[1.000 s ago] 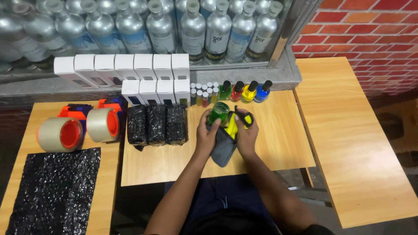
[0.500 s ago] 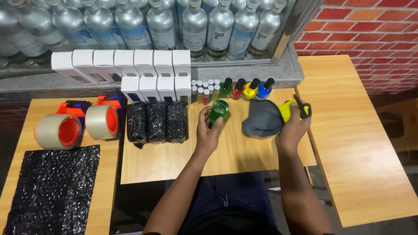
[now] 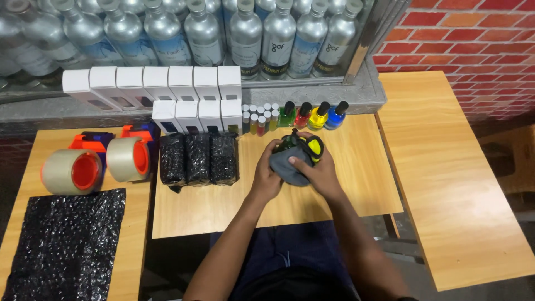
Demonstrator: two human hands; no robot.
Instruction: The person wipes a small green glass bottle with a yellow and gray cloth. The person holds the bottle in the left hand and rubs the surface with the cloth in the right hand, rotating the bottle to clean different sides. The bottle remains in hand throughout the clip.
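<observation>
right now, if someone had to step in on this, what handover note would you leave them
Left hand: holds the left side of the grey cloth, with the green bottle against it.
Right hand: on top of the cloth, by the yellow-and-black thing at its top edge.
Things: all held together just above the middle table, in front of the row of four coloured bottles.
Done: green bottle and cloth brought together in both hands.
Left: the row of four is untouched. Three black bubble-wrap packs lie to the left, white boxes behind them.
</observation>
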